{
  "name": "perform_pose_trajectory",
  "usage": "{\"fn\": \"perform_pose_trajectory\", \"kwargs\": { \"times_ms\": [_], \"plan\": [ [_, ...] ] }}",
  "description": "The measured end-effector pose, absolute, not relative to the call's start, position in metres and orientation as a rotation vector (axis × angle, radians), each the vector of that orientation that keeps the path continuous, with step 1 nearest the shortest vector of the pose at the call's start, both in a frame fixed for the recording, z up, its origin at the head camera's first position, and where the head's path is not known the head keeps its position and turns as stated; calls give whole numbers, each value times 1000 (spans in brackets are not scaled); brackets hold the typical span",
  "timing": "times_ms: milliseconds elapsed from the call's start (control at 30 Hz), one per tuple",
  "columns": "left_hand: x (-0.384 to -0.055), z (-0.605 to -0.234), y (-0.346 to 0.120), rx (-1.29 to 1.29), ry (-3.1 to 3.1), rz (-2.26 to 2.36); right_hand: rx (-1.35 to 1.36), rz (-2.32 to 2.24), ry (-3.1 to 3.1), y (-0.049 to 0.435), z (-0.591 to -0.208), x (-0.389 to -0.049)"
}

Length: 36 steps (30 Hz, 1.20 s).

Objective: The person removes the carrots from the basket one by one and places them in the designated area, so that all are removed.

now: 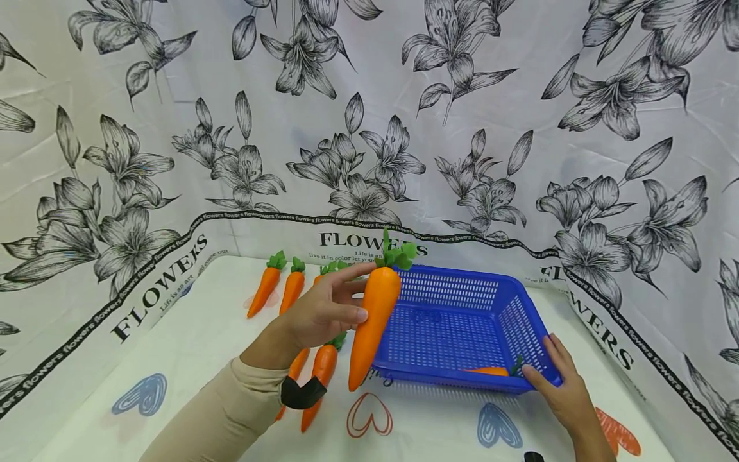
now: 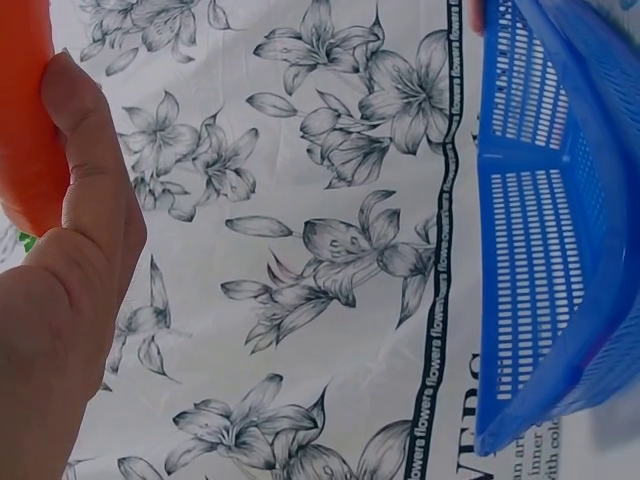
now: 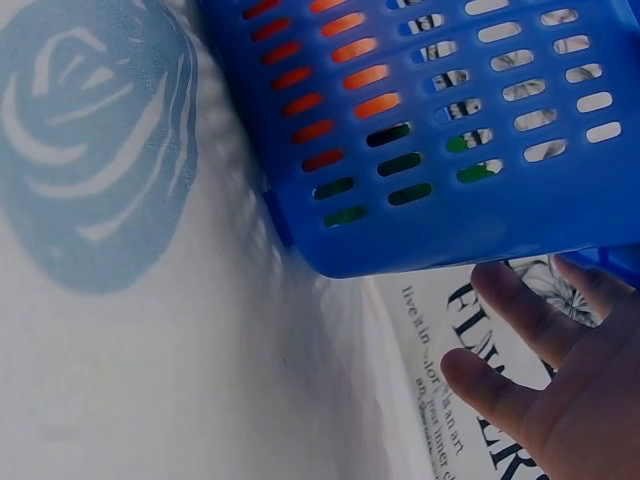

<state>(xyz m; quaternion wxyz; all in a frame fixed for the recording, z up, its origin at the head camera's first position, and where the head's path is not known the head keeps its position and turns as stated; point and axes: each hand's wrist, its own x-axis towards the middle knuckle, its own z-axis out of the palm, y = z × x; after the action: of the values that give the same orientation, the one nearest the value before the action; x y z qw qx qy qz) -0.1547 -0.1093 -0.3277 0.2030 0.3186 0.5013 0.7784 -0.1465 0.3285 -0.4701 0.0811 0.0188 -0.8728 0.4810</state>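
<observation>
In the head view my left hand holds an orange carrot with a green leafy top. The thumb lies on one side of it and the fingers reach behind. The carrot hangs tip down in front of the left end of a blue plastic basket. My right hand grips the basket's near right corner, its thumb over the rim and fingers along the outside. Inside the basket, another carrot lies by the near wall. The left wrist view shows only part of the held carrot.
Several carrots lie on the white cloth left of the basket, among them one at the far left and one nearer, partly behind the left arm. A flower-printed curtain rises behind. Heart prints mark the cloth.
</observation>
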Motion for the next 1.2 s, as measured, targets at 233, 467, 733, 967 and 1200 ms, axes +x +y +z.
{"fn": "perform_pose_trajectory", "kwargs": {
  "times_ms": [233,467,733,967,1200],
  "plan": [
    [-149,-331,-119,878,1390,2197,54,1424,-2615,328,-470,-146],
    [-144,-329,-131,861,1466,2200,61,1427,-2616,329,-471,-146],
    [-141,-330,-144,867,1506,2200,58,1427,-2616,330,-471,-146],
    [-140,-338,-154,836,1494,2222,55,1433,-2620,330,-471,-146],
    [-134,-347,-168,823,1476,2250,62,1431,-2622,329,-470,-146]
  ]
}}
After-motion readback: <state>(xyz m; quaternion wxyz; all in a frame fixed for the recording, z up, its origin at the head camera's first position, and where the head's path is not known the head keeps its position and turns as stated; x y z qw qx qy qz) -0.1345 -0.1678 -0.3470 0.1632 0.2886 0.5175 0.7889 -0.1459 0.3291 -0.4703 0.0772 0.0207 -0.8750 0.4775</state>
